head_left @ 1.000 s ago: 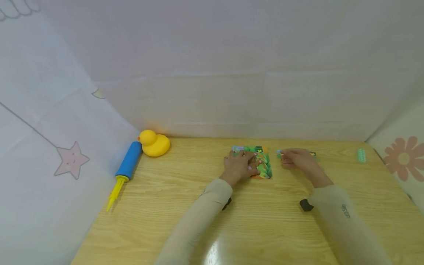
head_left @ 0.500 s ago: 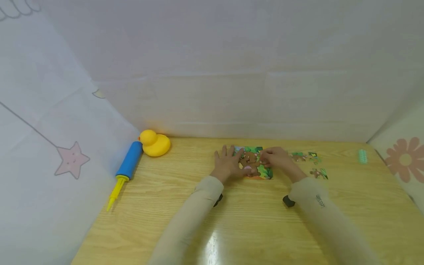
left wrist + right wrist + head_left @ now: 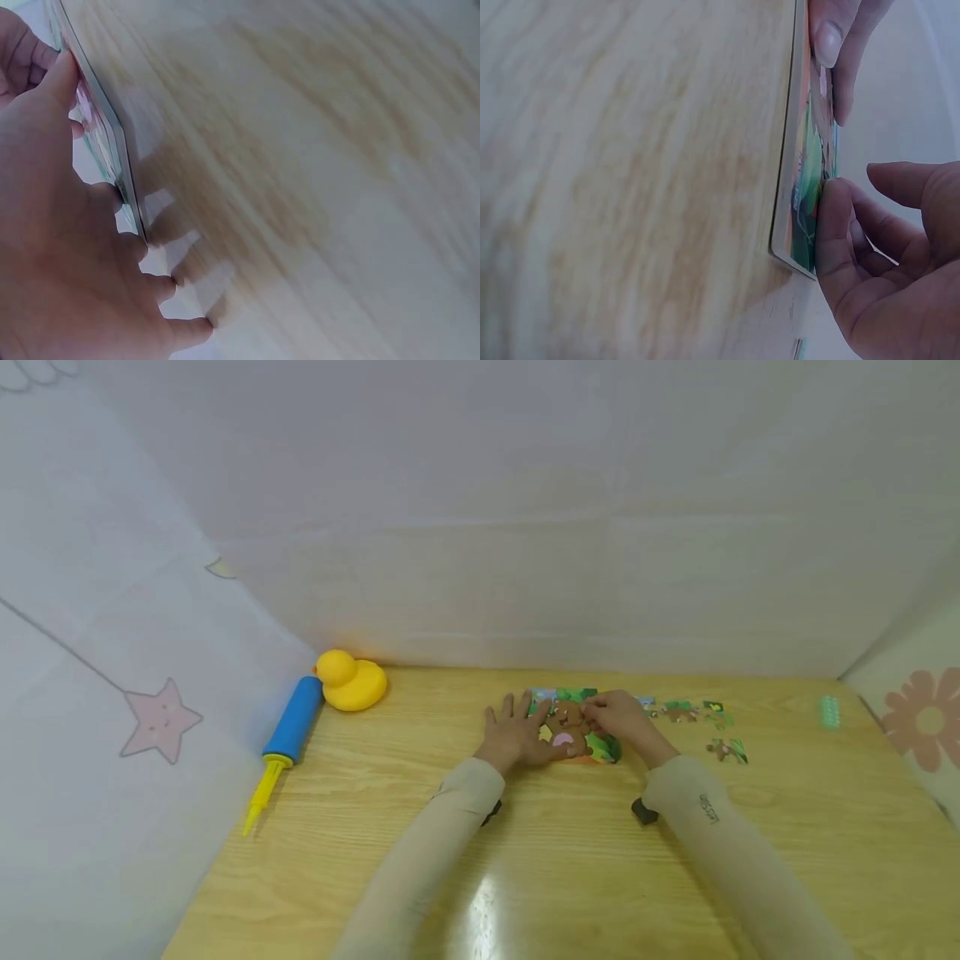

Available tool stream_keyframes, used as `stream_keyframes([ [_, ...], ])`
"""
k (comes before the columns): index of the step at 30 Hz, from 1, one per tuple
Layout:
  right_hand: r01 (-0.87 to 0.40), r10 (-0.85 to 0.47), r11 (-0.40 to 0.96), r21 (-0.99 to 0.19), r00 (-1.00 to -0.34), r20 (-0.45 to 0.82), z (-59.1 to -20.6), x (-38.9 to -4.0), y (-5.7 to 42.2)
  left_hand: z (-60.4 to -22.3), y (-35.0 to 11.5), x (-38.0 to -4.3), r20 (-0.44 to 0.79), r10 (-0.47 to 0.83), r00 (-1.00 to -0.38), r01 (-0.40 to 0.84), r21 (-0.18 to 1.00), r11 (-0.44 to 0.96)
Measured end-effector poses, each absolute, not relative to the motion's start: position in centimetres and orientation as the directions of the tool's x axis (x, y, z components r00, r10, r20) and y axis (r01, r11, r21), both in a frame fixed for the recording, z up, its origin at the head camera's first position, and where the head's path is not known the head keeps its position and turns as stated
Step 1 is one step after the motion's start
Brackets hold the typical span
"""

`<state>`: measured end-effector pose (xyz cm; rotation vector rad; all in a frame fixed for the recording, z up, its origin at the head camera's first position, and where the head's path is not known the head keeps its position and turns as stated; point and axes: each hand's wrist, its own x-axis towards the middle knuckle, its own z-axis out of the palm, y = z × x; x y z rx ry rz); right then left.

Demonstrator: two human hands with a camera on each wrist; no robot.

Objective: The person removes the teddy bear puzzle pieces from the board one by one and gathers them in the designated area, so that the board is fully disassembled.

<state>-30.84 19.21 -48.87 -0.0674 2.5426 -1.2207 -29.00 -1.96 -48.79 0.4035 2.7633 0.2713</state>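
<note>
A picture puzzle (image 3: pixel 603 748) with a brown bear among green leaves lies flat on the wooden table. Spread fingers of my left hand (image 3: pixel 515 737) rest at its left side; the thumb lies over its lower part, and some fingertips touch the table in the left wrist view. At the right side of the puzzle, my right hand (image 3: pixel 624 720) pinches a puzzle piece between thumb and index finger, the piece mostly hidden by the fingertips. Right of that hand lie loose puzzle pieces (image 3: pixel 681 712), and one more piece (image 3: pixel 727 750) sits nearer.
A yellow rubber duck (image 3: pixel 352 682) stands at the back left beside a blue and yellow hand pump (image 3: pixel 291 727). A small pale green bumpy object (image 3: pixel 830 712) lies at the far right. Cloth walls (image 3: pixel 480 577) close off the back and sides.
My right hand has moved left from the loose pieces to the puzzle, uncovering those pieces. My left hand has slid slightly left and spread its fingers, showing more of the bear.
</note>
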Motion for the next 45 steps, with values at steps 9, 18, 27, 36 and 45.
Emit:
stream_keyframes([
  [9,0.033,-0.195,0.685,-0.728,-0.954,-0.226,-48.6,-30.9,19.0,-48.5,-2.0,-29.0,-0.313,0.314,-0.897,0.259,0.204,0.944],
  [18,0.032,-0.194,0.689,-0.725,-0.955,-0.226,-48.5,-30.8,18.9,-48.6,-1.9,-29.0,-0.326,0.303,-0.896,0.249,0.197,0.948],
  [27,0.044,-0.199,0.660,-0.750,-0.953,-0.230,-48.4,-30.5,18.7,-48.9,-1.9,-29.1,-0.325,0.293,-0.899,0.247,0.176,0.953],
  [36,0.077,-0.186,0.616,-0.784,-0.953,-0.240,-47.9,-30.0,18.5,-49.1,-2.0,-29.3,-0.305,0.294,-0.906,0.239,0.206,0.949],
  [45,0.130,-0.186,0.520,-0.844,-0.947,-0.261,-48.6,-29.9,18.1,-48.7,-2.0,-28.9,-0.317,0.287,-0.904,0.235,0.193,0.953],
])
